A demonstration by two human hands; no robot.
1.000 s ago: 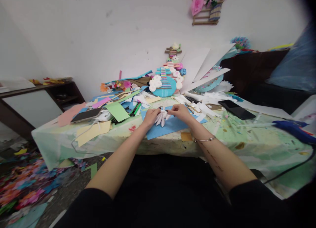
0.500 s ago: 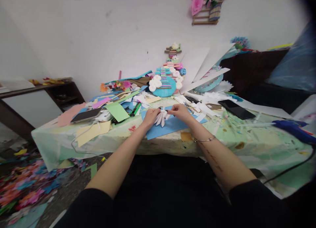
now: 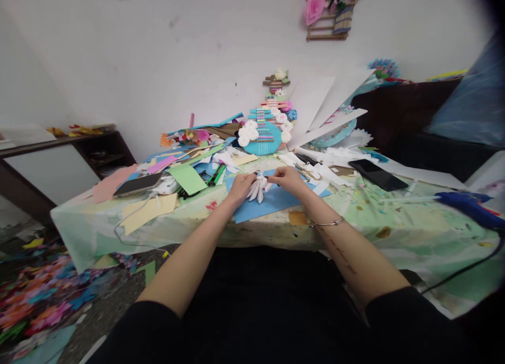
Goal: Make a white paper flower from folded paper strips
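Note:
Both hands meet over a blue paper sheet (image 3: pixel 272 202) on the table. My left hand (image 3: pixel 240 186) and my right hand (image 3: pixel 289 179) pinch a small white petal cluster (image 3: pixel 258 188) between them, fingers closed on it from either side. The petals fan out toward me. A thin bangle sits on my right wrist.
The table (image 3: pixel 394 222) has a green-stained cover with paper scraps. A phone (image 3: pixel 138 183) and green sheet (image 3: pixel 188 178) lie left, a black phone (image 3: pixel 377 174) right, a blue glue gun (image 3: pixel 469 205) far right. A teal paper craft (image 3: pixel 265 135) stands behind. Scraps litter the floor at left.

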